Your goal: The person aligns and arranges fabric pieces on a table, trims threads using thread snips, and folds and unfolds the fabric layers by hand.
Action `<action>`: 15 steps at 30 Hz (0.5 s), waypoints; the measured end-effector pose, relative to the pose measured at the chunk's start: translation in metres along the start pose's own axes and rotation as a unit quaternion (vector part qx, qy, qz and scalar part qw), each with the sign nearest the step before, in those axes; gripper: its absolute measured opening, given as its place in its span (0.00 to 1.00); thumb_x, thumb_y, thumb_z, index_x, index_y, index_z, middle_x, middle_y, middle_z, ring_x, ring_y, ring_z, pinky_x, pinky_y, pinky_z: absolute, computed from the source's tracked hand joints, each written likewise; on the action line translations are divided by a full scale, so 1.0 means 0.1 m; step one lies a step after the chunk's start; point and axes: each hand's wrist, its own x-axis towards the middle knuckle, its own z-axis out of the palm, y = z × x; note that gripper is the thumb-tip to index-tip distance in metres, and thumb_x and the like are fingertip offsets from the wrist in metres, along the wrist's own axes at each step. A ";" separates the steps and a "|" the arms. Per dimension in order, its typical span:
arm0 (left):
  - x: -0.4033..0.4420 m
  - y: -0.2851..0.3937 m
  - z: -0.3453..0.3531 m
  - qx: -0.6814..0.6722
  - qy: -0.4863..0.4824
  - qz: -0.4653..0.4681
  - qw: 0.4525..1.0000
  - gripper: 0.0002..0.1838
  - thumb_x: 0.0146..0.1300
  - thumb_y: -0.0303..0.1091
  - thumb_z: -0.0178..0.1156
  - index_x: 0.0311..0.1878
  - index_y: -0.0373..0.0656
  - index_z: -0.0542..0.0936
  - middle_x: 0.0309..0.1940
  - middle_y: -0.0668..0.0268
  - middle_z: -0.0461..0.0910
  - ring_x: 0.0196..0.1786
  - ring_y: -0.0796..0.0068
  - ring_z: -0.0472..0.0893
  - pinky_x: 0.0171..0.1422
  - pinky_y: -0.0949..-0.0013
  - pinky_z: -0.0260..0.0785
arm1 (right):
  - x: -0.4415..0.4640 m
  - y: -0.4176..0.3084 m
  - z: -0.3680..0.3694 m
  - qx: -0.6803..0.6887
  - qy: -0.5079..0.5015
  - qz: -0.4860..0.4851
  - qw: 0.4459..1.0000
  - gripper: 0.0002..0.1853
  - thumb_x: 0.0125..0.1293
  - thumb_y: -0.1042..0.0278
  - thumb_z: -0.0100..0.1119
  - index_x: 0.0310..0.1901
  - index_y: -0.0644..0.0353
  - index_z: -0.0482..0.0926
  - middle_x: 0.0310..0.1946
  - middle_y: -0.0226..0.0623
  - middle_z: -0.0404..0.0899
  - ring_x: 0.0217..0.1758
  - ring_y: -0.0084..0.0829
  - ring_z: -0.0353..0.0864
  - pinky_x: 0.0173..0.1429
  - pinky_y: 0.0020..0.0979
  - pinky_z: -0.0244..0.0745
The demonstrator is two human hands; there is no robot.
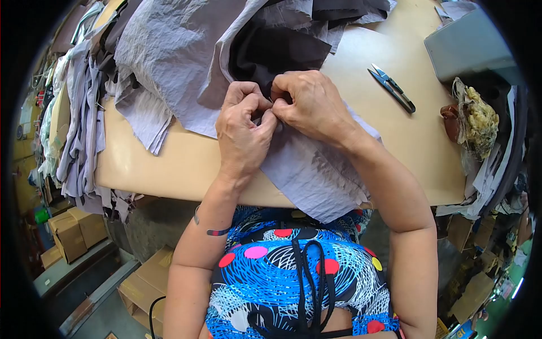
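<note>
Grey-lilac fabric (pixel 313 169) lies across the table and hangs over its front edge. My left hand (pixel 245 121) and my right hand (pixel 307 104) meet on it near the middle, fingertips touching. Both are closed in a pinch on the fabric's edge; whatever else is between the fingertips is too small to make out. Just behind the hands lies a dark piece of cloth (pixel 276 48), bordered by the lighter fabric. Black thread snips (pixel 391 88) rest on the table to the right, apart from both hands.
The beige table (pixel 152 164) has hanging fabric strips (pixel 82 130) at its left edge. On the right are a grey bin (pixel 468 45), a tangled yellowish thread bundle (pixel 479 121) and more cloth. Cardboard boxes (pixel 73 231) stand on the floor at left.
</note>
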 end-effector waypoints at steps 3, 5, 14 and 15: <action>0.00 0.01 0.01 0.000 0.000 -0.009 1.000 0.04 0.46 0.22 0.63 0.27 0.35 0.79 0.37 0.65 0.74 0.35 0.73 0.78 0.32 0.72 0.69 | -0.02 0.00 0.02 -0.001 0.013 0.018 1.000 0.08 0.48 0.68 0.58 0.25 0.63 0.79 0.26 0.46 0.80 0.33 0.46 0.81 0.39 0.41 0.76; 0.01 0.04 0.00 -0.003 -0.005 -0.027 1.000 0.03 0.46 0.22 0.63 0.27 0.35 0.79 0.37 0.65 0.74 0.33 0.73 0.78 0.32 0.72 0.69 | -0.03 0.00 0.03 -0.002 0.022 0.026 0.999 0.08 0.48 0.68 0.58 0.25 0.63 0.80 0.26 0.46 0.80 0.33 0.46 0.82 0.40 0.41 0.76; 0.00 0.14 -0.06 -0.036 -0.027 -0.081 0.996 0.04 0.53 0.25 0.63 0.29 0.34 0.79 0.39 0.63 0.71 0.34 0.72 0.77 0.35 0.71 0.71 | 0.05 0.00 -0.21 0.136 -0.102 0.140 0.975 0.10 0.49 0.68 0.58 0.29 0.65 0.82 0.25 0.47 0.81 0.30 0.41 0.83 0.40 0.35 0.76; -0.02 0.14 -0.05 -0.019 -0.023 -0.065 0.997 0.04 0.54 0.25 0.64 0.30 0.34 0.79 0.39 0.63 0.70 0.35 0.72 0.77 0.36 0.71 0.71 | 0.05 0.00 -0.21 0.132 -0.099 0.133 0.977 0.10 0.49 0.68 0.58 0.29 0.65 0.82 0.25 0.47 0.81 0.30 0.41 0.83 0.40 0.35 0.76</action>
